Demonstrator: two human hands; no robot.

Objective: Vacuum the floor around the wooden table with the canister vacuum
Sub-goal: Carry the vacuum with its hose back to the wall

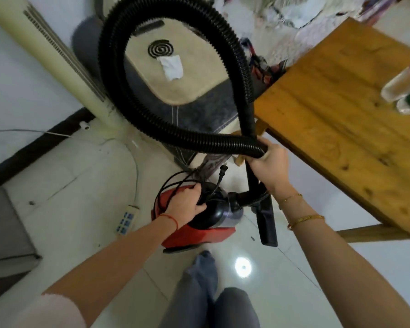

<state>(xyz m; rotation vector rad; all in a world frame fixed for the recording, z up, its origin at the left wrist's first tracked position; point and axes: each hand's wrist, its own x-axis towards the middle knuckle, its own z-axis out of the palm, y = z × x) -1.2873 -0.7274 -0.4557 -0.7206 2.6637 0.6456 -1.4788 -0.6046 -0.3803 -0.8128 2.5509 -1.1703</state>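
Observation:
A red and black canister vacuum [199,235] stands on the pale tiled floor [282,280] in front of my feet. My left hand [186,204] grips its top handle, with the black power cord [175,183] looped beside my fingers. The black ribbed hose [118,43] arcs up in a big loop. My right hand [269,163] grips the hose end together with the black wand. The flat black nozzle [268,223] hangs just above the floor, right of the canister. The wooden table [341,110] stretches to the right.
A white power strip [126,221] and its cable lie on the floor to the left. A cream standing unit [57,58] leans by the wall. A grey and beige seat [175,74] with a mosquito coil and tissue stands behind the hose. Plastic bottles [402,84] lie on the table.

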